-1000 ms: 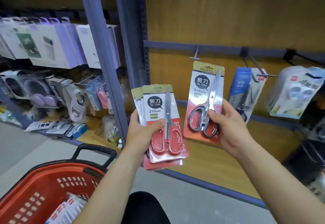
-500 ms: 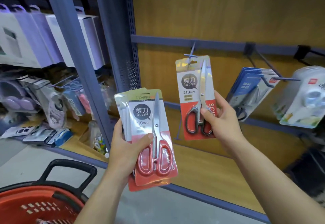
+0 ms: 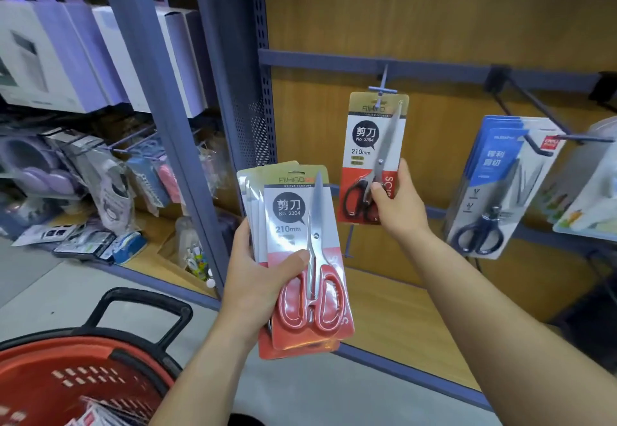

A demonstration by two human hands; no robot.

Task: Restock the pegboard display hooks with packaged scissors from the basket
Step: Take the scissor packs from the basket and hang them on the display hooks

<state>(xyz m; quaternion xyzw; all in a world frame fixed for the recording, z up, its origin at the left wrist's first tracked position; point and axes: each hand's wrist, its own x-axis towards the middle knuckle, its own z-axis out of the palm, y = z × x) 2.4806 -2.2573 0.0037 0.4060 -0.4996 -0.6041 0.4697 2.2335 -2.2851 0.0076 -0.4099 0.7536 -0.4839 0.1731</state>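
My left hand point(image 3: 257, 278) grips a stack of several packaged scissors point(image 3: 300, 225), red-handled pair on top, thumb across the front. My right hand point(image 3: 397, 201) pinches the lower part of a single scissors pack point(image 3: 370, 138) with black handles. That pack's top hang hole sits at the tip of a blue display hook point(image 3: 383, 86) on the wooden back panel. The red basket point(image 3: 50, 382) with a black handle stands at the lower left, with more packs inside it.
Blue-carded scissors point(image 3: 500, 185) hang on a hook to the right, with white blister packs point(image 3: 594, 191) beyond. A blue metal upright point(image 3: 230, 91) divides this bay from shelves of boxes and goods on the left. The wooden base shelf point(image 3: 394, 318) lies below.
My right hand has lifted the single pack up until its hang hole meets the hook tip. My left hand with the stack has stayed about level; the view shifted right.
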